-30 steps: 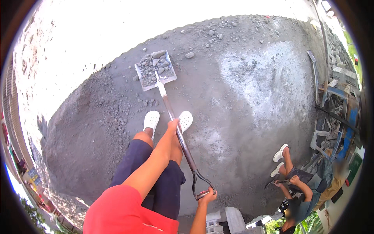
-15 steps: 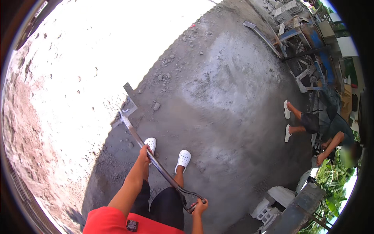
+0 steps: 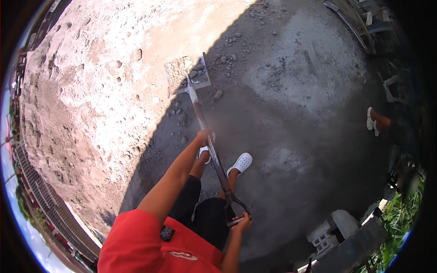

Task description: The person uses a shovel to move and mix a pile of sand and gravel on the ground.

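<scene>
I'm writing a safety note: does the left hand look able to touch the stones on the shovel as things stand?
Probably not: the left hand is wrapped around the shovel shaft, with a stretch of it between hand and stones.

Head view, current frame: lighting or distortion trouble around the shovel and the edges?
Head view: a sun-shade line crosses the shovel blade, with glaring stones left, darker stones right; head view: deep shade at right obscures much of the co-worker; head view: fisheye curves the block rows at lower left.
</scene>
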Motion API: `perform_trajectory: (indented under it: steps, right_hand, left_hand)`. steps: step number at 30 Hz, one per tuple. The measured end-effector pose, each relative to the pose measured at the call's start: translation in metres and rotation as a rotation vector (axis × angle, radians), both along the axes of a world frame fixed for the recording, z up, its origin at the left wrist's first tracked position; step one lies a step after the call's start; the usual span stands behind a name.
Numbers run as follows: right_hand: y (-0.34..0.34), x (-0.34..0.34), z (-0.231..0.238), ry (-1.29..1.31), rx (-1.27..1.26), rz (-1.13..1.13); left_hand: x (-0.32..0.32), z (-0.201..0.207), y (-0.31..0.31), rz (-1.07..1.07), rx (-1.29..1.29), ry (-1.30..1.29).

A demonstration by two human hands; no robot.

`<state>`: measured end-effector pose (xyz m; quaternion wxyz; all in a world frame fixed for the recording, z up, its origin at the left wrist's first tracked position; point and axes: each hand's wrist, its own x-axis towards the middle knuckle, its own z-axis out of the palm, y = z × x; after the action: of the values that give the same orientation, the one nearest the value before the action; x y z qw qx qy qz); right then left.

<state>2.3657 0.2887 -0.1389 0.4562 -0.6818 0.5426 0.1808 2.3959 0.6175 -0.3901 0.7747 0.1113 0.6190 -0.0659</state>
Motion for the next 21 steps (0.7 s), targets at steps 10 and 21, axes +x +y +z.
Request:
perform_trajectory:
  steps: [10, 21]
  right_hand:
    - [0.013, 0.012, -0.015, 0.653, 1.087, -0.525]
    - [-0.084, -0.075, 0.096, 0.128, -0.211, -0.158]
  left_hand:
    - [0.069, 0.069, 0.103, -1.015, 0.843, 0.44]
    - [-0.057, 0.081, -0.122, -0.021, 0.076, 0.158]
